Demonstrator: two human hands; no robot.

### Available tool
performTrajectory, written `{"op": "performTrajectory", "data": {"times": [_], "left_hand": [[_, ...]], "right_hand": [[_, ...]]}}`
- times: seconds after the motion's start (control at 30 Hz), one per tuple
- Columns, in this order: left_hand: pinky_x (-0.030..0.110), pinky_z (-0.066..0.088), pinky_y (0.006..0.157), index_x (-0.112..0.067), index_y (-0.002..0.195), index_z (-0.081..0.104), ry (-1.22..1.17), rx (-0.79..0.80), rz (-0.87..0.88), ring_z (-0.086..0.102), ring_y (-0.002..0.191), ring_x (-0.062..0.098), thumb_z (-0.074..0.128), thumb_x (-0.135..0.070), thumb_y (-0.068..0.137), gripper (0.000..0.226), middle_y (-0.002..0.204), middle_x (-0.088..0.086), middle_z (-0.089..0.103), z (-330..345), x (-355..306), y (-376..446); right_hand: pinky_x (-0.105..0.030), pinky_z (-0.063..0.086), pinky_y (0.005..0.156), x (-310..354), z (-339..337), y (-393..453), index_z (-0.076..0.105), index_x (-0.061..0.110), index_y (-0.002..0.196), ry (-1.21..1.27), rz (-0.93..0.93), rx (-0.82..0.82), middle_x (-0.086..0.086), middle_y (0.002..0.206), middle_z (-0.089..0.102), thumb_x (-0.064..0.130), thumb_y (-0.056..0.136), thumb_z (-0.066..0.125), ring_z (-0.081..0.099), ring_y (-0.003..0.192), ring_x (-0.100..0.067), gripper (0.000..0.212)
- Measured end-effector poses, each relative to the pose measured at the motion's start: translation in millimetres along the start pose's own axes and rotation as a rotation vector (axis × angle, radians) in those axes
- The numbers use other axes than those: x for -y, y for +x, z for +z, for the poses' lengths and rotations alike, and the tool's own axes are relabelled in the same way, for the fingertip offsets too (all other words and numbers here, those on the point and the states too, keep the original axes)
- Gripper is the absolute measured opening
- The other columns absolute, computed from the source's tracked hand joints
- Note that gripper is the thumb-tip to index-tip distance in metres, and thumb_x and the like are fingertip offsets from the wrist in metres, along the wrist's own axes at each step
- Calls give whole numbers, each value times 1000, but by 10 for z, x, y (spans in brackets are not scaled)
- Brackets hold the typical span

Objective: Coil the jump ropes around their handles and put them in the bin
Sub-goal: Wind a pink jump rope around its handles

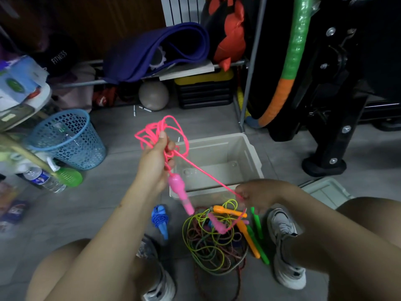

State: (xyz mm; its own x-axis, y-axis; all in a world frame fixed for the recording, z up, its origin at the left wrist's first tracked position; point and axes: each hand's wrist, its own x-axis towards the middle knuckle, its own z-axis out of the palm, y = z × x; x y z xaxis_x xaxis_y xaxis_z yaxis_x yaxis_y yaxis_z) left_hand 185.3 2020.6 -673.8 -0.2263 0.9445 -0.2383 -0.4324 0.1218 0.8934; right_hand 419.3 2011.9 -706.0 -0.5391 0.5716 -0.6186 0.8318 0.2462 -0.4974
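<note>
My left hand (155, 162) is raised over the floor, gripping looped pink jump rope (160, 131); one pink handle (180, 192) hangs below it. A taut pink strand runs down to my right hand (255, 195), which pinches it near the front edge of the beige bin (249, 153). The bin holds nothing. The second pink handle (217, 224) lies on a tangled pile of ropes (208, 242) between my feet, with orange handles (230, 211) and green handles (258, 224). A coiled blue rope (160, 220) lies on the floor to the left.
A blue mesh basket (67, 140) stands at the left with a water bottle (43, 179) and a green item near it. The bin's lid (325, 190) lies at the right. A rack with a purple mat (156, 51), a ball and black equipment stands behind.
</note>
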Motion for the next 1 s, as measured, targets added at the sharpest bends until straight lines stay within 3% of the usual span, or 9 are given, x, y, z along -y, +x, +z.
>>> {"op": "performTrajectory", "data": {"times": [0.07, 0.13, 0.23, 0.37, 0.43, 0.57, 0.67, 0.83, 1.0], "left_hand": [[16, 26, 39, -22, 77, 54, 406, -73, 90, 37, 50, 7, 51, -29, 97, 21, 56, -9, 50, -28, -16, -36], [16, 31, 44, -23, 87, 60, 646, -21, 89, 44, 52, 3, 58, -28, 93, 8, 62, -9, 54, -10, -2, -128], [13, 38, 52, -21, 85, 61, 659, 218, -18, 52, 49, -3, 71, -15, 82, 12, 63, -9, 58, 34, 88, -225], [38, 48, 90, -23, 104, 63, 583, 583, -184, 61, 91, 18, 83, -15, 59, 50, 94, 4, 67, 59, 300, -273], [28, 49, 95, -23, 110, 62, 532, 639, -183, 65, 102, 7, 75, 0, 73, 46, 103, -12, 70, 127, 400, -316], [8, 44, 64, -18, 87, 63, 599, 504, -86, 59, 60, -9, 60, 0, 87, 17, 61, -20, 65, 245, 385, -368], [14, 42, 51, -13, 81, 61, 514, 407, -163, 51, 47, -2, 57, -13, 91, 11, 56, -12, 59, 236, 343, -333], [18, 35, 41, -9, 75, 60, 278, 283, -346, 42, 43, 7, 53, -23, 94, 25, 57, 0, 53, 229, 335, -283], [10, 22, 29, -7, 66, 50, 336, 256, -246, 32, 23, 4, 47, -26, 97, 37, 38, -3, 48, 235, 308, -285]], "right_hand": [[-27, 50, 64, -6, -49, 1, 57, 14, 80, 111, -58, -187, -12, 83, 64, 7, 92, 52, 68, 79, -27, 15], [-28, 56, 62, 33, -99, -19, 58, 8, 80, 572, -190, -345, -13, 76, 64, 4, 95, 51, 68, 66, -22, 17], [-25, 56, 60, 160, -203, -131, 57, 3, 88, 992, -397, -434, -15, 79, 65, 5, 94, 48, 69, 64, -18, 11], [-26, 55, 62, 303, -231, -152, 57, 4, 87, 1144, -553, -454, -7, 76, 68, 16, 84, 53, 68, 65, -17, 13], [-27, 55, 62, 337, -199, -112, 60, 8, 85, 1203, -596, -471, -12, 78, 66, 19, 84, 57, 67, 66, -20, 12], [-27, 57, 67, 345, -207, -85, 58, 3, 90, 1341, -612, -505, -10, 80, 69, 18, 84, 53, 70, 70, -19, 17], [-27, 57, 74, 298, -229, -82, 61, 4, 97, 1402, -596, -532, -6, 83, 71, 21, 81, 54, 69, 75, -17, 24], [-21, 47, 63, 183, -112, 38, 60, 18, 82, 1171, -157, -853, -4, 79, 58, 4, 92, 52, 54, 68, -15, 19], [-32, 39, 74, 80, 21, 156, 49, 22, 72, 956, 135, -1053, 3, 76, 52, 21, 78, 51, 48, 82, -19, 6]]}}
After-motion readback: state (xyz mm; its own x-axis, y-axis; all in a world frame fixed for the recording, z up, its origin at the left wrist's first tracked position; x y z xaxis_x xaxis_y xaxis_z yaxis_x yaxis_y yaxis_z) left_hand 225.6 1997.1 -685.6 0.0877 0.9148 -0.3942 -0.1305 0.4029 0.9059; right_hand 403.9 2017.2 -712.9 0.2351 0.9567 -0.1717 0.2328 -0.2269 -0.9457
